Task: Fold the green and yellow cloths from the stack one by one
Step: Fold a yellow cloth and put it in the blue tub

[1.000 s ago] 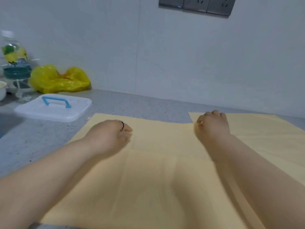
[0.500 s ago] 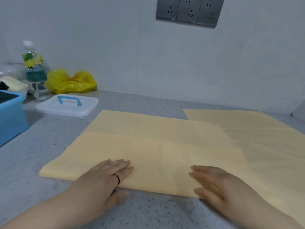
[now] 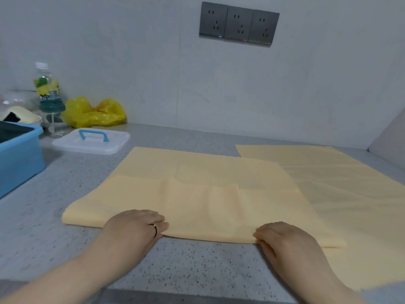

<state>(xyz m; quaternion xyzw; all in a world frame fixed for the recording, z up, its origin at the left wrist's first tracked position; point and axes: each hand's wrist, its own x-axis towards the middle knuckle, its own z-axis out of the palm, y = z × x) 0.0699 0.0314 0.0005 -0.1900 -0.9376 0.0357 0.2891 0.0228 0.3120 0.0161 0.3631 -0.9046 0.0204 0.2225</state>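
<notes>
Gripping near edge of yellow cloth [image 3: 197,194]: left hand [image 3: 133,227], right hand [image 3: 285,238].

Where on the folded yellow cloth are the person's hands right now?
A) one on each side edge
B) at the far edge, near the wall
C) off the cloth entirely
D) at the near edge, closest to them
D: the left hand and the right hand both hold the near edge of the folded yellow cloth.

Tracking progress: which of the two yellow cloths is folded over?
The left yellow cloth, pinched at its near edge by the left hand and right hand: a doubled layer covers its near half. The right yellow cloth lies flat, untouched.
</notes>
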